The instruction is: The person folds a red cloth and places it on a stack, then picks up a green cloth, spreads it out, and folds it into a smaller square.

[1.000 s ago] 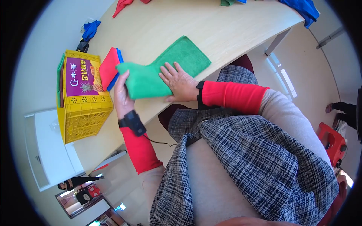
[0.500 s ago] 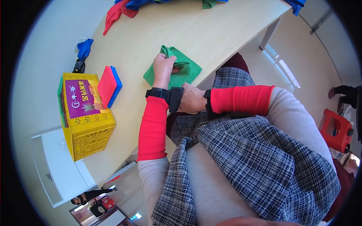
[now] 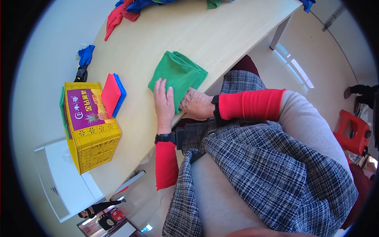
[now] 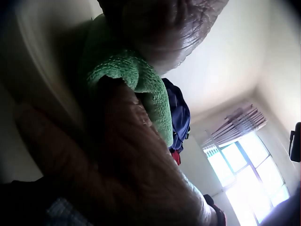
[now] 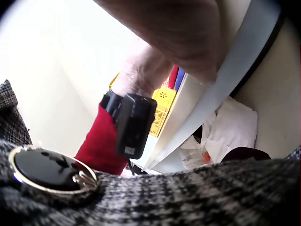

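A green cloth [image 3: 177, 75] lies folded on the table near its front edge, several layers showing along its far right side. My left hand [image 3: 164, 100] rests on the cloth's near left part, fingers straight and thumb apart. Beside it, my right hand [image 3: 196, 103] has its fingers tucked beneath the cloth's near edge, where they are hidden. In the left wrist view the right hand [image 4: 136, 160] reaches into a rolled fold of the green cloth [image 4: 120, 70], its thumb held apart. The right wrist view shows the left hand [image 5: 141, 70] behind the nearer right hand [image 5: 188, 33].
A yellow crate [image 3: 96, 148] with a purple label stands at the table's left. Against it lean flat red [image 3: 110, 94] and blue pieces. Crumpled blue and red cloths [image 3: 118, 17] lie at the far edge. A red stool [image 3: 352, 132] stands on the floor at right.
The left hand first swept the cloth's left part over to the right, then pulled back toward the near edge and flattened on it. The right hand went from lying on the cloth to under its edge.
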